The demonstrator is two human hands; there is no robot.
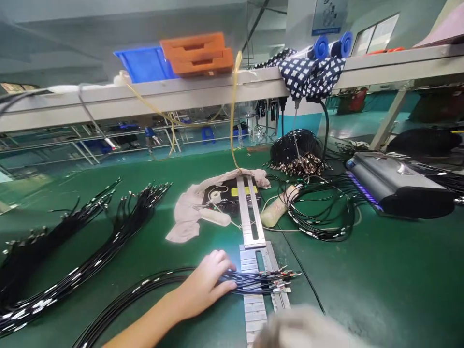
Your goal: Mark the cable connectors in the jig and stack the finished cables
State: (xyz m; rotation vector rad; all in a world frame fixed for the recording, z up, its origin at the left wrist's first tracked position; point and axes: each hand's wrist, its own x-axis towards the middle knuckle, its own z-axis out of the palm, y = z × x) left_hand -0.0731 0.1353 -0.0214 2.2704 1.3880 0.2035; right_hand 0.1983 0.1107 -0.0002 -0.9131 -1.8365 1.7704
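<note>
My left hand is closed around a bundle of black cables, just left of a slotted metal fixture. The cables lie across the fixture, with their stripped and connector ends pointing right. Low in the view, right of the fixture, my right hand is a pale, motion-blurred shape; its fingers cannot be made out. Behind the fixture, a pale cloth partly covers a black box.
More black cable bundles lie at the left. A coil of cables, a cable pile and a grey machine are on the right. A metal shelf crosses above the green table.
</note>
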